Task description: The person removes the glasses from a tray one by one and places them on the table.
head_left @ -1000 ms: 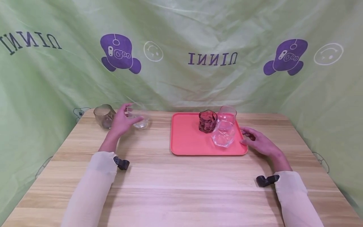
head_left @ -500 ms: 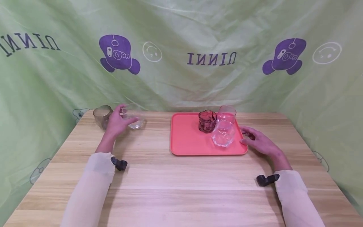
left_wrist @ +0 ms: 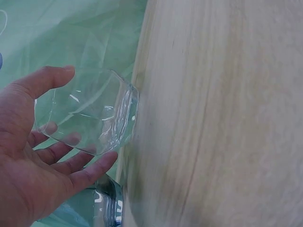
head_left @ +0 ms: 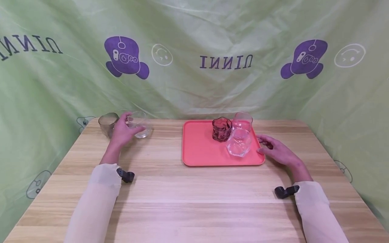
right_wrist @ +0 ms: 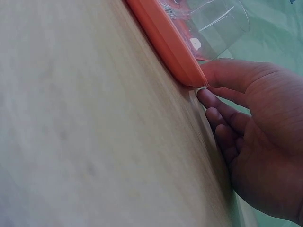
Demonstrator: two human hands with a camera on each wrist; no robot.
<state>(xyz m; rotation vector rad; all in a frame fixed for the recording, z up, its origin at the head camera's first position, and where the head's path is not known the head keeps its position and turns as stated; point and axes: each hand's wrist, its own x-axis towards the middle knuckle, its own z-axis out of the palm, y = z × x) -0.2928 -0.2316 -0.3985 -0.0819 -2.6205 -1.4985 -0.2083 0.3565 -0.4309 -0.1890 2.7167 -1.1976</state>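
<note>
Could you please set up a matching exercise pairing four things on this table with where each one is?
Things:
1. clear glass
2. smoky glass
3. dark red glass
4. right hand

Places:
A. on the pink tray, beside two clear glasses
B. on the bare table, at the far left corner, behind the left hand
C. between the left hand's thumb and fingers
D. on the table, touching the tray's right edge

Pairs: 1-C, 2-B, 3-A, 4-D
</note>
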